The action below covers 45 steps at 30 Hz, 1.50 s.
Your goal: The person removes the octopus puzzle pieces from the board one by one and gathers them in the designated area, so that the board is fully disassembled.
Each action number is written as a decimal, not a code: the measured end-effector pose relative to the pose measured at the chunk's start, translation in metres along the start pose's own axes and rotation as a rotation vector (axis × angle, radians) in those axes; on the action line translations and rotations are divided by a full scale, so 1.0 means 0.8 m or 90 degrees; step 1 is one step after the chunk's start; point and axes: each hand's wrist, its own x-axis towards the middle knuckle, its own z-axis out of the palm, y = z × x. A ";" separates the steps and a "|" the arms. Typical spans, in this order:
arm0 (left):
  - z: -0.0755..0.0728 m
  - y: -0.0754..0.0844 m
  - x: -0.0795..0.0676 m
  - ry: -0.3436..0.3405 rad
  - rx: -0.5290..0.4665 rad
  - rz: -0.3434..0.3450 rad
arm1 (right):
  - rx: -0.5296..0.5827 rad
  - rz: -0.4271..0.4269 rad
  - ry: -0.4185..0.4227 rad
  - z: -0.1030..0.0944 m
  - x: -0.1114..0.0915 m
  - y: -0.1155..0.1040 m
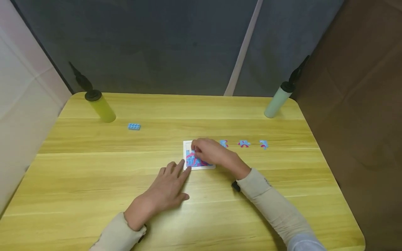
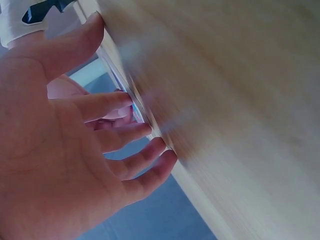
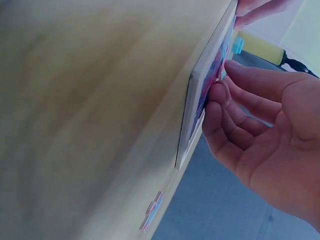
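A small jigsaw puzzle in a white frame [image 1: 203, 167] lies mid-table, with pink, blue and purple pieces in its lower part. Over it my right hand [image 1: 211, 151] pinches a puzzle piece [image 3: 218, 80] between thumb and fingers; the fingers mostly hide it. My left hand [image 1: 166, 190] rests on the table with fingers spread, its fingertips touching the frame's lower left edge. Three loose pieces lie in a row right of the frame: one partly behind the right hand [image 1: 223, 143], a middle piece [image 1: 243, 143] and a far right piece [image 1: 263, 144].
A blue toy brick [image 1: 134, 126] sits left of the puzzle, farther back. Toward the table's back corners stand a yellow hand pump [image 1: 103, 109] on the left and a pale green hand pump [image 1: 277, 103] on the right. A dark partition [image 1: 141, 48] rises behind the table.
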 end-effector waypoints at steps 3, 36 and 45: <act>0.000 0.000 0.000 0.001 -0.005 0.001 | 0.004 -0.002 0.006 0.000 0.000 0.000; 0.000 0.000 0.000 0.004 0.005 -0.003 | 0.089 -0.012 0.047 -0.011 -0.006 0.011; 0.000 -0.002 0.003 0.008 0.009 -0.002 | 0.114 0.015 0.079 -0.023 -0.020 0.024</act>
